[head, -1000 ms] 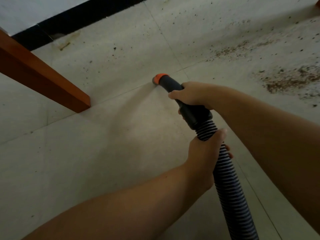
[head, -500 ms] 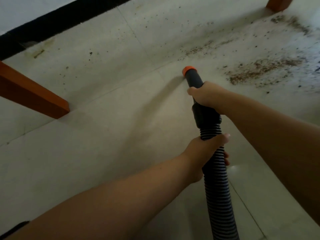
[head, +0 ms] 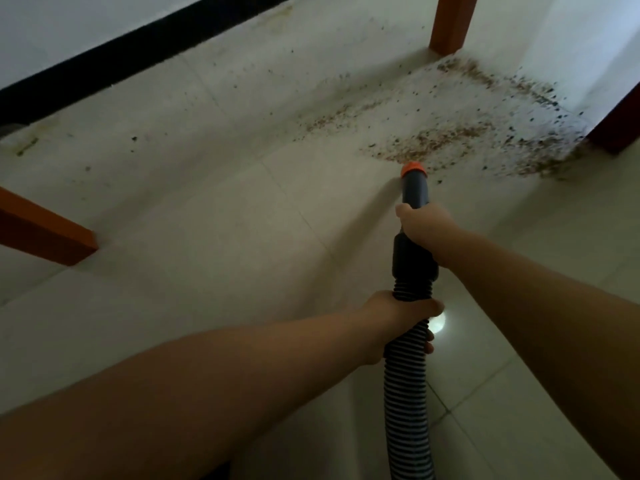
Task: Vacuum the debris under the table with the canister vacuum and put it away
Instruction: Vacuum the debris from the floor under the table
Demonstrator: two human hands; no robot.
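Note:
A dark vacuum hose (head: 408, 393) with ribbed tubing runs up from the bottom edge to a smooth black nozzle with an orange tip (head: 412, 168). The tip rests on the pale tile floor at the near edge of a wide patch of brown debris (head: 446, 136). My right hand (head: 427, 227) grips the smooth nozzle section. Lower down, my left hand (head: 398, 323) is wrapped around the ribbed hose just below the collar. The canister itself is out of view.
Orange-brown table legs stand at the left (head: 52, 237), at the top right (head: 450, 26) and, darker, at the right edge (head: 620, 119). A black baseboard (head: 138, 50) runs along the far wall. Scattered dark specks (head: 133, 138) dot the tiles towards the wall.
The nozzle tip has swept to the right across the floor and now touches the near edge of the big debris patch. Both hands keep their grip on the hose.

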